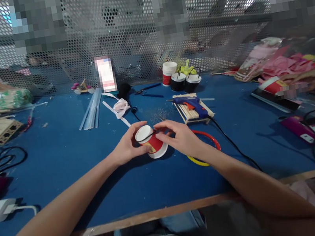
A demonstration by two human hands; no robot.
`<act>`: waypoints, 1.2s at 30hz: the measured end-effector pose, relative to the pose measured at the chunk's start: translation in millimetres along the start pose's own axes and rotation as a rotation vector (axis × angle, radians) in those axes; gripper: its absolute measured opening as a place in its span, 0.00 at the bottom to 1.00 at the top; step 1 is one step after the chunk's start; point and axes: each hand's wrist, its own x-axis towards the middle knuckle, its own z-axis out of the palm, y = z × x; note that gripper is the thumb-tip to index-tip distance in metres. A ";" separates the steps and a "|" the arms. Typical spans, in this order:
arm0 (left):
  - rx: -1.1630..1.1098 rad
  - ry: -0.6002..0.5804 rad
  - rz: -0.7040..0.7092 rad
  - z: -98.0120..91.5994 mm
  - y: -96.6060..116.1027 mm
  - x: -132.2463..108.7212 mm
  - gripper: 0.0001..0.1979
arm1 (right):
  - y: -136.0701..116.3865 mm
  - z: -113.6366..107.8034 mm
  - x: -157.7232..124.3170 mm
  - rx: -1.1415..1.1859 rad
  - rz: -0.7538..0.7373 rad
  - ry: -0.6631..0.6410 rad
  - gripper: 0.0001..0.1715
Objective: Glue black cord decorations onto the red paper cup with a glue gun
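Note:
My left hand (pixel 132 145) is closed around the side of a red and white paper cup (pixel 156 145), which stands tilted and upside down, its wide rim towards the table. A thin black cord (pixel 146 138) runs across the cup near its white base. With thumb and fingers pressed together, my right hand (pixel 178 134) pinches the cord's end at the cup's right side; the fingertips partly hide it. Under my right wrist lies a red and yellow ring (pixel 212 138). Beyond my left hand is a loose roll of white ribbon (pixel 121 107).
A blue glue gun (pixel 193 105) rests on a wooden-stick rack, its cable trailing right. Behind are glue sticks (pixel 92 110), pliers (pixel 149 92), stacked paper cups (pixel 169 72) and two black-wrapped cups (pixel 178 82). At right, another person's hand (pixel 304 80) touches a red cup.

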 end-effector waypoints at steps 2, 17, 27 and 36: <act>-0.005 0.003 -0.009 0.2 0.7 0.0 0.33 | -2.3 -0.9 -0.3 -0.013 -0.033 -0.005 0.10; -0.028 0.033 -0.023 0.1 1.0 1.1 0.33 | -3.7 -0.8 -3.0 -0.130 -0.162 0.016 0.03; 0.042 0.088 0.010 -6.7 4.7 9.0 0.35 | -4.5 -5.5 -1.4 -0.173 0.019 -0.007 0.08; 0.166 0.020 0.011 -12.8 12.0 4.7 0.36 | 19.5 -89.3 16.4 -0.673 0.218 0.389 0.22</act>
